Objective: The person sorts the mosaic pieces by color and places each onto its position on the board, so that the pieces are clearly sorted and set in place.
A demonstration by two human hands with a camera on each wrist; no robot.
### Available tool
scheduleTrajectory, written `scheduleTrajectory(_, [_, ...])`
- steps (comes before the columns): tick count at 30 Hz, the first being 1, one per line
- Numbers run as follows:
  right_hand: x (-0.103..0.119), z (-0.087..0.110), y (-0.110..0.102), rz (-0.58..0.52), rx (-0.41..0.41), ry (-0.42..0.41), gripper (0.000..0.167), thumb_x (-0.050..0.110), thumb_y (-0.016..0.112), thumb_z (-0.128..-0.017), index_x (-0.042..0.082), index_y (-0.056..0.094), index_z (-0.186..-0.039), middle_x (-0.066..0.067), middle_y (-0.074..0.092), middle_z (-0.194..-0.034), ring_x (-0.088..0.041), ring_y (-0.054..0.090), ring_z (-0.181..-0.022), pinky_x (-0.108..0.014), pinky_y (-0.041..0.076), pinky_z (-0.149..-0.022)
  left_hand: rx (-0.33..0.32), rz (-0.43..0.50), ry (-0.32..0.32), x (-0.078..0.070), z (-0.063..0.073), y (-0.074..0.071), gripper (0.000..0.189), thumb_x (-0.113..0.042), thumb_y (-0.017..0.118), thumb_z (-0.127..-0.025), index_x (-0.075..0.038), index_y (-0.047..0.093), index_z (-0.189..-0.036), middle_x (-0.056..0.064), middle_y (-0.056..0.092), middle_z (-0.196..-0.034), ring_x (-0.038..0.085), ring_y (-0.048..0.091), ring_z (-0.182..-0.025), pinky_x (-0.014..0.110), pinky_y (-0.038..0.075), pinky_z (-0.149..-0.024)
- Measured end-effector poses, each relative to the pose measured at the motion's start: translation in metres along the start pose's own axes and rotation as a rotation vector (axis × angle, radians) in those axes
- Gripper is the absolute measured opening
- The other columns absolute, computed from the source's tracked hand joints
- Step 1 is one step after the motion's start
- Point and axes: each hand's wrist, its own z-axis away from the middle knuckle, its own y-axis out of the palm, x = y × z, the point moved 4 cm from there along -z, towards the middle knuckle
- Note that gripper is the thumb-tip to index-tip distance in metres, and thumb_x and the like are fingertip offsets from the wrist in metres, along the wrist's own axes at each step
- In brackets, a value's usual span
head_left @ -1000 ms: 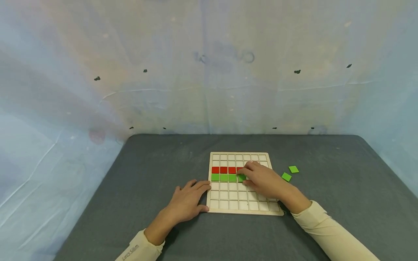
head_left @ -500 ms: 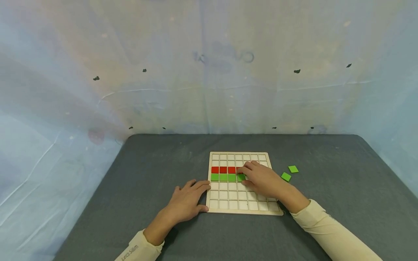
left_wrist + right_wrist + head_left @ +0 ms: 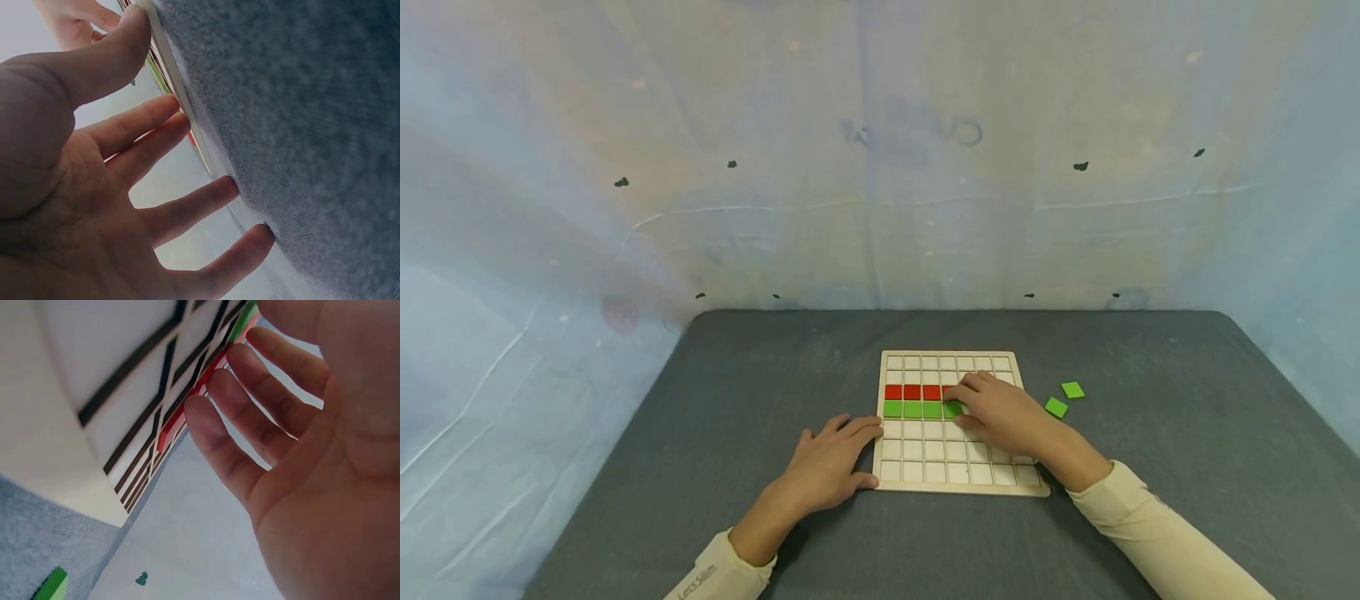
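Note:
In the head view a pale wooden grid board (image 3: pixel 962 490) lies on the dark cloth. One row holds red square tiles (image 3: pixel 913 392), and the row just nearer holds green square tiles (image 3: pixel 913 409). My right hand (image 3: pixel 1000 412) reaches over the board, thumb and forefinger at opposite sides of the fourth green tile (image 3: pixel 952 409), pinching it at its cell. Its other fingertips rest by the red row, as the right wrist view shows. My left hand (image 3: pixel 827 462) is spread, with thumb and some fingertips against the board's left edge and the other fingertips on the cloth.
Two loose green tiles, a farther one (image 3: pixel 1072 390) and a nearer one (image 3: pixel 1056 407), lie on the cloth right of the board. Behind the dark table (image 3: pixel 760 367) hangs a pale sheet (image 3: pixel 880 208) with small black marks. My right forearm crosses the board's right side.

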Motion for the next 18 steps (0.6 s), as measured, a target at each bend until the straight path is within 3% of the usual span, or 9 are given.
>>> scheduleTrajectory(18, [0.0013,-0.0004,-0.0009,0.003,-0.017,-0.021,0.03,0.022,0.069,-0.095,0.017,0.066,-0.125,0.0,0.062,-0.108,-0.016,0.058,-0.098,-0.036,0.054,-0.083,-0.013,0.004,0.009,0.0,-0.0004,0.0003,0.065,-0.037,0.079,-0.083,-0.02,0.056,-0.141,-0.003,0.048,-0.152,0.04,0.042,-0.14,0.075,0.037,-0.095])
